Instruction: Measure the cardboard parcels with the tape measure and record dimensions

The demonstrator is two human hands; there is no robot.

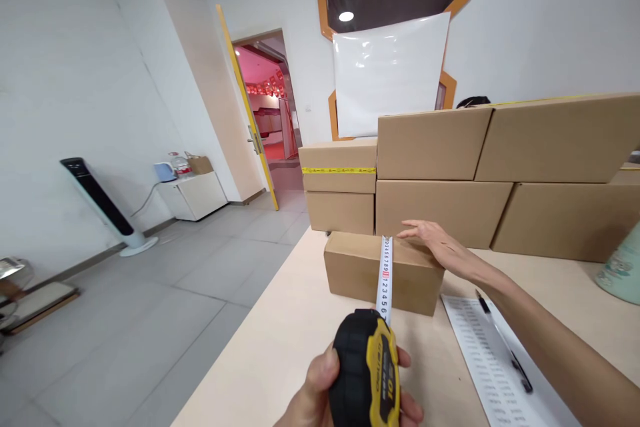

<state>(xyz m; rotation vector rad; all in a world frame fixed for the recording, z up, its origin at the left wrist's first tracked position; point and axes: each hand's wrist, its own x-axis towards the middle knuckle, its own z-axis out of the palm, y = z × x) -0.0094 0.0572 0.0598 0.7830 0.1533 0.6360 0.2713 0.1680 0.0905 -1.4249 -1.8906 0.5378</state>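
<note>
My left hand [320, 383] is wrapped around a black and yellow tape measure [364, 370] at the bottom middle. Its white blade [384, 280] runs out across the top of a small brown cardboard box [350, 270], to the far edge. On the right part of that box, my right hand [433, 241] rests with its fingers stretched out toward the blade's far end. Whether those fingertips touch the blade, I cannot tell.
Stacked cardboard boxes [440, 210] stand behind the small box. A printed sheet [480, 347] with a black pen [505, 343] lies under my right forearm. A pale green object [623, 270] is at the right edge. The table's left edge borders the tiled floor [200, 293].
</note>
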